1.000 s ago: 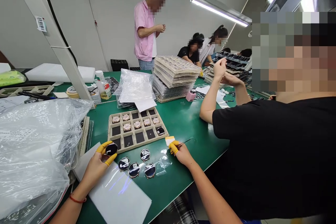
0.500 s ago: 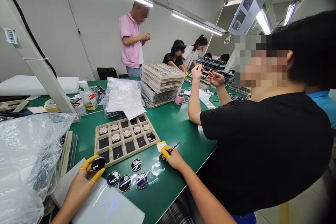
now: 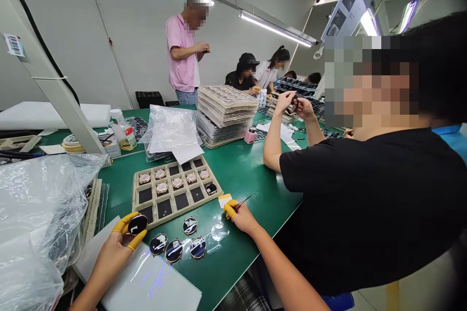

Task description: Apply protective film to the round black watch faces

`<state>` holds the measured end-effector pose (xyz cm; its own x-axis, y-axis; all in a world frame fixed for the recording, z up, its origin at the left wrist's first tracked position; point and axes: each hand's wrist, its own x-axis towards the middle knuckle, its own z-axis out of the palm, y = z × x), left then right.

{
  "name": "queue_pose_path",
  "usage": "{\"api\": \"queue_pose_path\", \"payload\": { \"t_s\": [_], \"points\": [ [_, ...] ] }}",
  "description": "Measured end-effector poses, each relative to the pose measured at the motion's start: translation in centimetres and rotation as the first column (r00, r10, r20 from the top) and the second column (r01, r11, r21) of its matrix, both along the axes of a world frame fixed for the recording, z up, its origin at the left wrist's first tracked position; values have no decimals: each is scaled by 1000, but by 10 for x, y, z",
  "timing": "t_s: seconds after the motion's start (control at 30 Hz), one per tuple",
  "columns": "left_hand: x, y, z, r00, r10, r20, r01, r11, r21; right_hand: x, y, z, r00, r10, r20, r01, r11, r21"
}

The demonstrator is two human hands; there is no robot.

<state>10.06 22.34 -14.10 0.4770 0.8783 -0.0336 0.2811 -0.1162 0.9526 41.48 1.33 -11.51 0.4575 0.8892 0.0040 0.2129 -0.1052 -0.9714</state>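
My left hand (image 3: pixel 113 249), with yellow finger cots, pinches a round black watch head (image 3: pixel 137 224) by its edges above the tray's near left corner. Thin dark tweezers (image 3: pixel 242 202) are gripped in my right hand (image 3: pixel 241 217), which also wears yellow finger cots and rests beside a small white and yellow pad (image 3: pixel 224 200). Between my hands, several dark watch heads (image 3: pixel 174 251) lie on the green table, near pieces of clear film (image 3: pixel 217 233). The beige compartment tray (image 3: pixel 182 212) behind them contains several rose-gold watch heads (image 3: pixel 177 182) and one black watch head (image 3: pixel 210 188).
Left of me are plastic-wrapped trays (image 3: pixel 32 209) and a white sheet (image 3: pixel 156 282). Beyond the tray stand bubble wrap (image 3: pixel 171 129), a tray stack (image 3: pixel 226 119) and a pink bottle (image 3: pixel 250 135). A co-worker in black (image 3: pixel 365 194) sits close on my right; others work farther back.
My hands have barely moved and keep hold of the watch head and tweezers. The co-worker's hands on the right have come together around a dark round object.
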Motion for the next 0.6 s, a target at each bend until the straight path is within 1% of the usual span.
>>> {"api": "queue_pose_path", "payload": {
  "t_s": [0.13,0.3,0.47,0.6],
  "points": [
    [-1,1,-1,1000,-4,3,4,999,33,1,1,-3,1000,1,0,-1,1000,1],
    [-1,1,1,1000,2,-2,-2,1000,11,1,2,-4,1000,4,-5,-4,1000,4],
    [-2,0,3,1000,10,22,-11,999,40,2,1,-4,1000,4,4,-4,1000,6],
    [-2,-1,3,1000,-1,-21,1,999,36,2,2,-6,1000,3,9,-4,1000,8]
  ]
}}
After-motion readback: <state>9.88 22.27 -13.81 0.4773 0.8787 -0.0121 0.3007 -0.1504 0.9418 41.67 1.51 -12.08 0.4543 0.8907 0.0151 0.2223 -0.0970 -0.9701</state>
